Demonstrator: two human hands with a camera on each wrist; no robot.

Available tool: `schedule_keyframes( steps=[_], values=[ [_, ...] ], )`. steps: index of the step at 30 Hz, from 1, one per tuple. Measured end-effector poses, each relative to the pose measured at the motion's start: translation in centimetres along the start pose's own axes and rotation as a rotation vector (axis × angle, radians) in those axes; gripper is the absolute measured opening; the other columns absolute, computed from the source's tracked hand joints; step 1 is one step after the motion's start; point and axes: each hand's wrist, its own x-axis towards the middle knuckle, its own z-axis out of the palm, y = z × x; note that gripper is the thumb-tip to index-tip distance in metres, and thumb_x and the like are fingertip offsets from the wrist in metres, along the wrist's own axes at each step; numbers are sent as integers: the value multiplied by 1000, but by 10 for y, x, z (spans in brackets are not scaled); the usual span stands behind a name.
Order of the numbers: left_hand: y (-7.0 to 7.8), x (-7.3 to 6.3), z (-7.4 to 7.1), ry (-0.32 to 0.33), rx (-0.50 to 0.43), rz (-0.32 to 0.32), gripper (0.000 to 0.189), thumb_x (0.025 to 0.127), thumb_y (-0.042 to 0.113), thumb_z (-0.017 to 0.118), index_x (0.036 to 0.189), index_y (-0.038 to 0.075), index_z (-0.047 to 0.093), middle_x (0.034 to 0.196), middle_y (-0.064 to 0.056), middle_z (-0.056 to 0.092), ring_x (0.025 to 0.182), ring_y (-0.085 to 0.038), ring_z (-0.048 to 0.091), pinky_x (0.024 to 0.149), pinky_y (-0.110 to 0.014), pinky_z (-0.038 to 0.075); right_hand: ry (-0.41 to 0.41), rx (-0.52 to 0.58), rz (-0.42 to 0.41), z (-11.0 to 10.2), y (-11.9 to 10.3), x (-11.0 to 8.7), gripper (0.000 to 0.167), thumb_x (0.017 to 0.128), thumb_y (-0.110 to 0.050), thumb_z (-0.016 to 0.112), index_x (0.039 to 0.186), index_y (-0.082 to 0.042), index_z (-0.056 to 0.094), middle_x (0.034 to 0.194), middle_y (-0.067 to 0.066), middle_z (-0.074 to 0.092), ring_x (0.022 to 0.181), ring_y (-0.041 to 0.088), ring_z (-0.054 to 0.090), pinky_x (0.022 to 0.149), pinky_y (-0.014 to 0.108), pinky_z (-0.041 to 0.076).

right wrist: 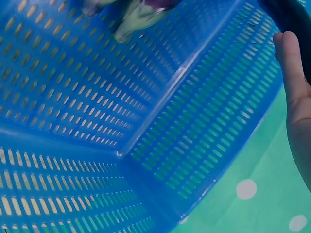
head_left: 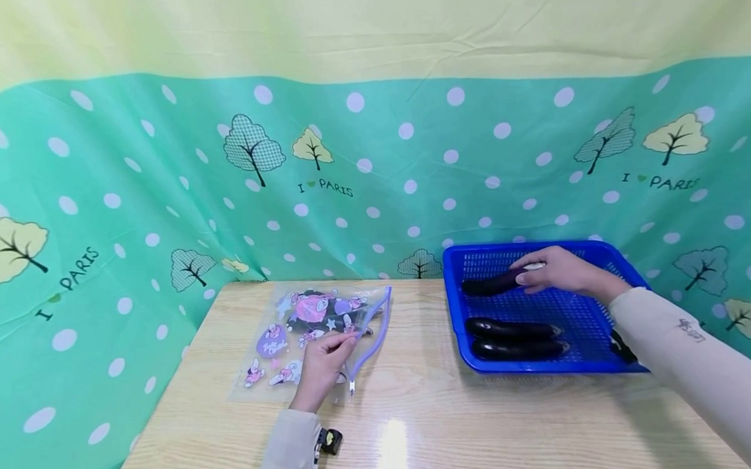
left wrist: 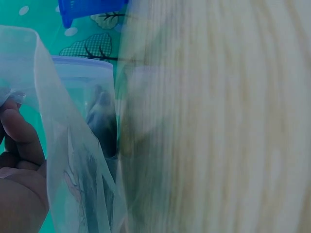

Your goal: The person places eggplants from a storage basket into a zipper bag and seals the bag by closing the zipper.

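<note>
Right grip (head_left: 556, 270): while the thumb and fingers curl round one eggplant (head_left: 490, 285) near its pale stem end, its dark body slants down to the left.
Held eggplant: over the far left part of the basket (head_left: 551, 367); whether it touches the basket I cannot tell.
Left grip (head_left: 324, 364): thumb and fingers pinch the edge of the clear bag (head_left: 300, 339) beside its mouth.
Bag: on the table, left of the basket, printed with pink and purple figures; its purple zip (head_left: 376, 346) faces right, the two strips apart, a white slider (head_left: 352, 384) at the near end.
In the bag: dark eggplants (head_left: 329, 317), partly hidden by the prints, stems towards the zip.
In the basket: two eggplants (head_left: 511, 330) side by side along the near wall, stems to the right.
Basket: blue, slotted, on the table.
Table (head_left: 431, 409): pale wood grain.
Behind: green cloth (head_left: 377, 186) with white dots and trees.
</note>
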Motion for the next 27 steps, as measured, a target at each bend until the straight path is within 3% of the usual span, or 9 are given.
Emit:
schedule_keyframes(
  steps=[12,19,27],
  values=[
    [2,-2,0,-11,3,-17,14,92,-4,69,104,-7,75,90,-18,68,75,-12,55,65,-20,46,89,155,-88,-2,-19,-33,50,100,-15,66,140,11,51,140,32,50,103,28,70,89,41,56],
    [4,-3,-1,-11,3,-18,14,92,-3,69,105,-8,74,89,-16,67,75,-12,55,65,-20,47,123,142,-139,13,-29,-47,48,100,-18,67,138,8,54,134,29,58,101,30,71,90,39,55],
    [11,-4,-4,-5,8,-31,16,93,-2,68,107,-7,73,99,-20,71,79,-12,59,70,-21,50,118,277,-282,39,-35,-59,38,100,-6,64,134,9,58,123,14,66,101,36,70,85,42,57]
  ],
)
